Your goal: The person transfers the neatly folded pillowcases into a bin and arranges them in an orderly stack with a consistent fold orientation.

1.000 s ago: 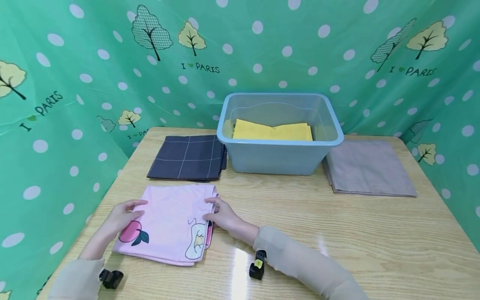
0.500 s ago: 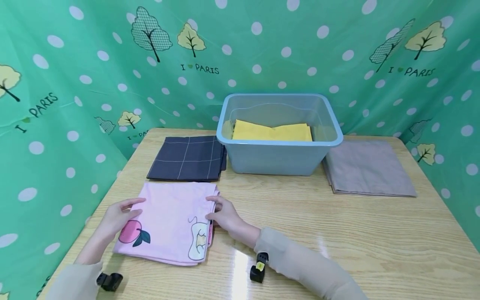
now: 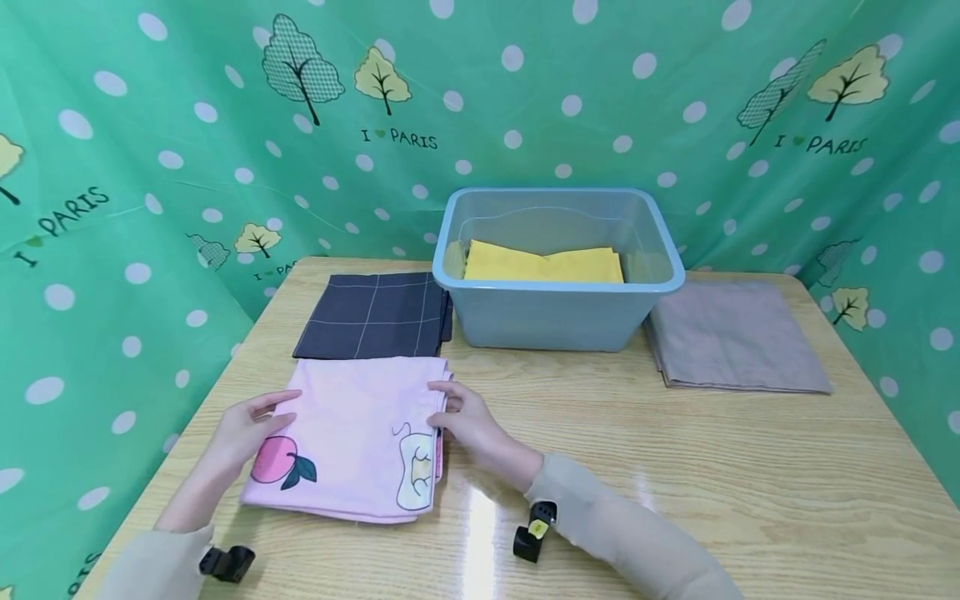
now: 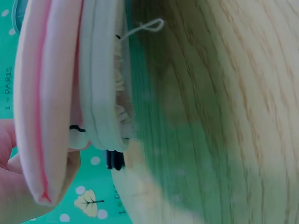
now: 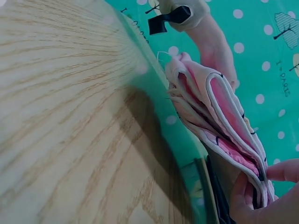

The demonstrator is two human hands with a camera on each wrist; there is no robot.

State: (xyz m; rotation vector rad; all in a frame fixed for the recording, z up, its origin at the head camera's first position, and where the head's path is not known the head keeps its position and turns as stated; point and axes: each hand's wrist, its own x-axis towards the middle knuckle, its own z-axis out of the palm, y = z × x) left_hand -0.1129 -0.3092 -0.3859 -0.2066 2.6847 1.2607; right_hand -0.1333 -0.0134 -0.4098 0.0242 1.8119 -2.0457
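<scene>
you have the folded pink cloth [image 3: 352,425] in front of the blue bin [image 3: 536,321] and to its left, held between your two hands. a pink fruit print [image 3: 275,460] shows on the side farther from the bin, and a white outlined figure [image 3: 415,473] on the side nearer to it. your left hand [image 3: 243,429] grips the edge farther from the bin, your right hand [image 3: 476,421] the edge nearer to it. your right grip is narrow, thumb and finger pinched on the layers; your left fingers close on the edge, some hidden by the cloth. the right wrist view shows the folds edge-on, clear of the table [image 3: 637,433] that bears the bin.

just left of the bin lies a navy checked cloth [image 3: 371,312], its near edge covered by the pink one. inside the bin is a yellow cloth [image 3: 543,267]. a grey cloth [image 3: 738,333] lies folded to the bin's right. a green dotted curtain [image 3: 525,92] hangs behind the bin.
</scene>
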